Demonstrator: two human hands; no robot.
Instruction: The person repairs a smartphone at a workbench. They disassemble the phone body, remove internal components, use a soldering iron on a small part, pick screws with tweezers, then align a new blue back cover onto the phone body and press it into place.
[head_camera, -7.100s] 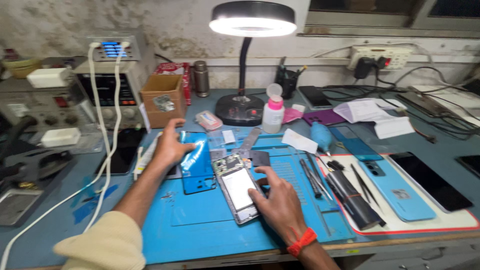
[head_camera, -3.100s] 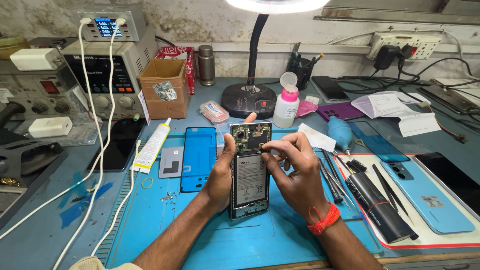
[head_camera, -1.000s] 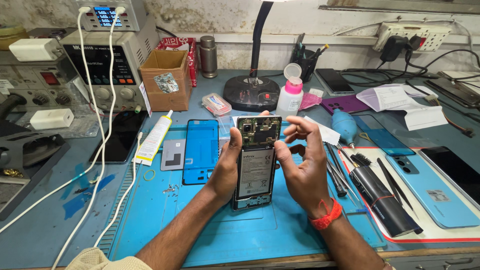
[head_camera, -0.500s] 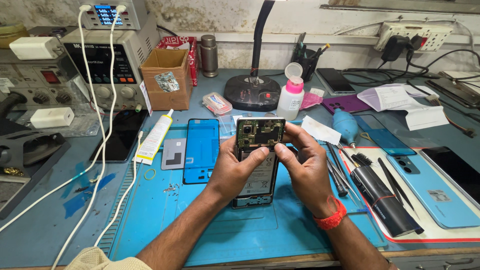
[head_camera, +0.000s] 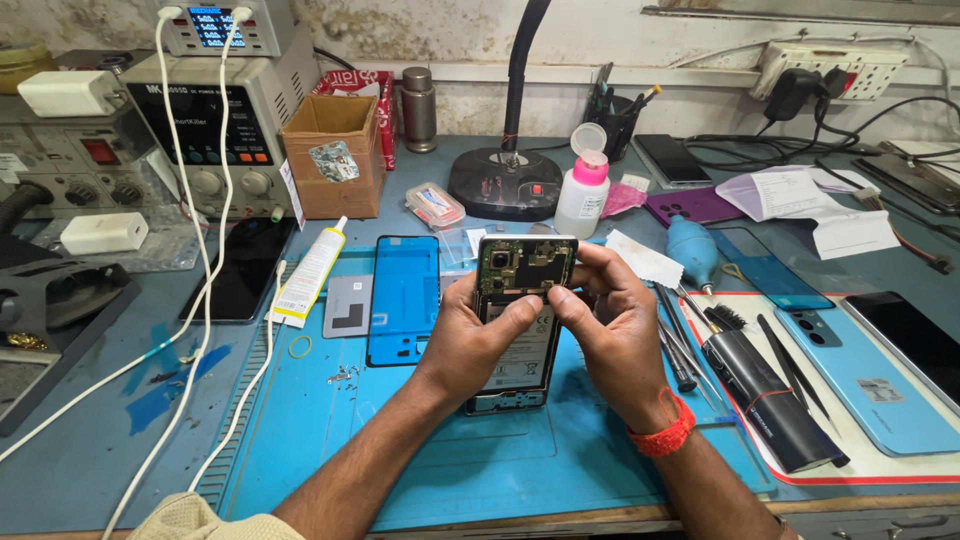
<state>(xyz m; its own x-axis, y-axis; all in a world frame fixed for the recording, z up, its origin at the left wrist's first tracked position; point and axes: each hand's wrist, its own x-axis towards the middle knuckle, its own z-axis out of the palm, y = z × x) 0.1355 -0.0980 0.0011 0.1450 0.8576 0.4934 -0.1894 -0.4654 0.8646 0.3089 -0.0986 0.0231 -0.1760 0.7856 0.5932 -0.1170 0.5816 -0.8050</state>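
Held the open black phone with its bare green board (head_camera: 522, 320) in both hands (head_camera: 470, 335) (head_camera: 615, 330) above the blue mat's (head_camera: 330, 440) middle, thumbs pinching its top; best pressed gently, evenly.

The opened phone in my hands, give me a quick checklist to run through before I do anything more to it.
1. Opened phone held by both hands: ok, the left hand cups its left edge and the right hand grips its right edge.
2. Circuit board at the top exposed and facing up: ok.
3. Thumbs meeting just below the board: ok; whether anything is pinched between them: cannot tell.
4. Loose screws on the blue mat, away from the phone: ok.
5. Tweezers within reach on the right: ok.
6. Glue tube capped: cannot tell.
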